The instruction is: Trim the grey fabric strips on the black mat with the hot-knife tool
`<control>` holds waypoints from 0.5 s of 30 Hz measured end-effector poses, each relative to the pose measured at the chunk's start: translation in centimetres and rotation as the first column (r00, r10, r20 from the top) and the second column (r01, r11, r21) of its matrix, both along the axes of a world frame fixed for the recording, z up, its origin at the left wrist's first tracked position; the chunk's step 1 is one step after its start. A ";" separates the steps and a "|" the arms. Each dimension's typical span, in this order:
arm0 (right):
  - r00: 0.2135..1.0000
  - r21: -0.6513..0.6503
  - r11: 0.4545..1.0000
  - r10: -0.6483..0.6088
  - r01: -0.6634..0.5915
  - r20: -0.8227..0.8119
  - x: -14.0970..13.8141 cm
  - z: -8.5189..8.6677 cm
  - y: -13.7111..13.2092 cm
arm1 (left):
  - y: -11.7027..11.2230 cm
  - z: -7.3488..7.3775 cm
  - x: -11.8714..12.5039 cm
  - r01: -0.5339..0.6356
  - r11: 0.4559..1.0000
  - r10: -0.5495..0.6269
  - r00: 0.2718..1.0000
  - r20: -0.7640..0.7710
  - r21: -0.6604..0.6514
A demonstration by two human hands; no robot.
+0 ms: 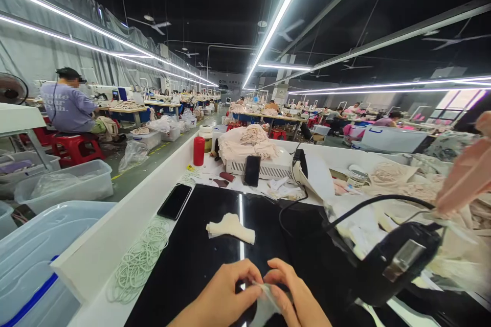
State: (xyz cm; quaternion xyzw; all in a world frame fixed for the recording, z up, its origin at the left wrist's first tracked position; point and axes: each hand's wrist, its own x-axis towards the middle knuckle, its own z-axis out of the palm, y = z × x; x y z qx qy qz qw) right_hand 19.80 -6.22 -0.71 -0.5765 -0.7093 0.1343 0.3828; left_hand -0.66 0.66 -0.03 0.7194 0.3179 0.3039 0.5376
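Low in the head view, my left hand point(240, 286) and my right hand point(287, 291) meet above a glossy black work surface point(184, 265). Between them is a thin, pale, see-through piece of material point(265, 307), pinched by the fingers of both hands. Its lower part drops out of view at the bottom edge. Beyond my hands a small stack of cream fabric pieces point(230, 227) lies flat on the surface. To the right stands a black machine point(402, 260) with a thick cable, some distance from my right hand.
Pale green cord point(141, 260) lies heaped at left, below a black phone point(175, 202). Another phone point(252, 170) leans against a white vented box point(280, 166) topped with fabric. A red cylinder point(198, 150) stands nearby. Blue-lidded bins point(34, 260) sit left; a seated person point(69, 99) works beyond.
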 end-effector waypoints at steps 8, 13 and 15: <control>0.978 -0.078 0.997 -0.027 0.011 -0.205 -1.7 0.4 1.6 | 2.1 0.0 -0.9 -0.145 0.983 0.160 0.978 0.135 -0.111; 0.991 0.008 0.999 -0.032 0.033 -0.128 -2.1 0.3 5.3 | 4.6 0.6 -1.1 -0.235 0.971 0.237 0.970 0.057 -0.034; 0.994 0.022 0.999 -0.039 0.042 -0.105 -2.6 0.3 6.9 | 6.1 1.2 -1.3 -0.267 0.963 0.267 0.964 0.004 0.046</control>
